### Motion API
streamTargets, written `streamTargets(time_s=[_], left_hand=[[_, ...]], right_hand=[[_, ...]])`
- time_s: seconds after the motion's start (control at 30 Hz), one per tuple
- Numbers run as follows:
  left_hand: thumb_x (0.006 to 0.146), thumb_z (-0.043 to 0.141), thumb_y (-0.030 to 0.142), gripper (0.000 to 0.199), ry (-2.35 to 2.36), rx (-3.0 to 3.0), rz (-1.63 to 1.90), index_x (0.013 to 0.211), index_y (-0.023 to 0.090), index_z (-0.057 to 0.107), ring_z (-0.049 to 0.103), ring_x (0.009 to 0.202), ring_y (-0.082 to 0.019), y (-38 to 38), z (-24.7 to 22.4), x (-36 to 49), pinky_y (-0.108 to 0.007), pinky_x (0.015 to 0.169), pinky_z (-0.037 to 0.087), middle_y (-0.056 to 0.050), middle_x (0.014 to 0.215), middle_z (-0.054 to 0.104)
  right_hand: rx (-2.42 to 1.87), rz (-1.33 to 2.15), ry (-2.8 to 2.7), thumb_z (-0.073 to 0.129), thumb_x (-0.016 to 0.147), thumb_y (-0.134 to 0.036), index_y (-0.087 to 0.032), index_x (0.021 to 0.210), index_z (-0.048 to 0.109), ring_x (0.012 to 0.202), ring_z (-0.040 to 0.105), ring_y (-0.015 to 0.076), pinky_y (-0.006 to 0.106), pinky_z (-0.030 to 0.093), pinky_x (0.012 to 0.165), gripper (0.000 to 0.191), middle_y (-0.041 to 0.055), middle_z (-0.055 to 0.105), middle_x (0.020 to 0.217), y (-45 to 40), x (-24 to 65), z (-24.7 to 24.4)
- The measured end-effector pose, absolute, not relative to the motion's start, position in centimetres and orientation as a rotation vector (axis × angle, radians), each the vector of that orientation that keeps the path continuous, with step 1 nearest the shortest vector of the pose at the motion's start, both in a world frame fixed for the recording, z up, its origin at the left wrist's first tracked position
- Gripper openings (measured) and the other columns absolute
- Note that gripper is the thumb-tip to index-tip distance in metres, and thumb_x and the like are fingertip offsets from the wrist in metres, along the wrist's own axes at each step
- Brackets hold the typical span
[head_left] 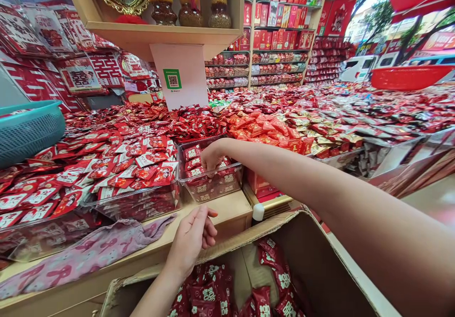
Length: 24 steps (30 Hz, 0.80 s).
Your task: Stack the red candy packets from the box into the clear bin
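My right hand (212, 158) reaches down into a clear plastic bin (182, 182) of dark red wrapped packets (193, 153). Its fingers are bent and closed against the packets, and the fingertips are partly hidden, so what they hold cannot be made out. Below and to the left, my left hand (195, 236) hovers above the rim of an open cardboard box (322, 260). Its fingers curl loosely, the thumb stands apart, and nothing shows in it. Inside the box lie several dark red packets (209, 292) with white double-happiness characters, like those in the bin.
Bins of red and white packets (142, 170) spread left; orange-red packets (263, 130) lie right of the bin. A pink patterned cloth (88, 255) lies along the counter edge. A teal basket (30, 130) stands left, a red basket (408, 77) far right. A wooden shelf (170, 32) overhangs.
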<state>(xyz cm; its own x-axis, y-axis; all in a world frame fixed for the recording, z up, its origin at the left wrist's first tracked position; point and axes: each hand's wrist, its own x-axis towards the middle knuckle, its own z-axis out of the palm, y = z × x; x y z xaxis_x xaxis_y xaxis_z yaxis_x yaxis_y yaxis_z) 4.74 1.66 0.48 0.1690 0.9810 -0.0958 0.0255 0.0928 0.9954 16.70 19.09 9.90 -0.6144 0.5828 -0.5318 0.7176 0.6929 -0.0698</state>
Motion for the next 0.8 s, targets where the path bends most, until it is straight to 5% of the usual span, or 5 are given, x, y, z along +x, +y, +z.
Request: streamTargets(time_s=[0.4, 0.8], left_hand=[[0.075, 0.046, 0.048, 0.034, 1.146, 1.222, 1.003, 0.075, 0.015, 0.057, 0.048, 0.037, -0.007, 1.6, 0.5, 4.8, -0.015, 0.034, 0.03, 0.003, 0.047, 0.054], [0.075, 0.046, 0.048, 0.034, 1.149, 1.229, 0.995, 0.075, 0.017, 0.057, 0.049, 0.037, -0.008, 1.7, 0.4, 4.7, -0.015, 0.034, 0.03, 0.004, 0.047, 0.054]], right_hand=[[0.989, -0.235, 2.348, 0.065, 0.056, -0.038, -0.011, 0.094, 0.065, 0.063, 0.048, 0.0128, 0.025, 0.037, 0.058, 0.046, 0.0032, 0.059, 0.075, 18.3, 16.4, 10.4], [0.933, -0.076, 2.507, 0.058, 0.062, -0.021, -0.01, 0.095, 0.064, 0.066, 0.05, 0.0121, 0.022, 0.036, 0.059, 0.035, 0.0031, 0.062, 0.079, 18.7, 16.8, 11.0]])
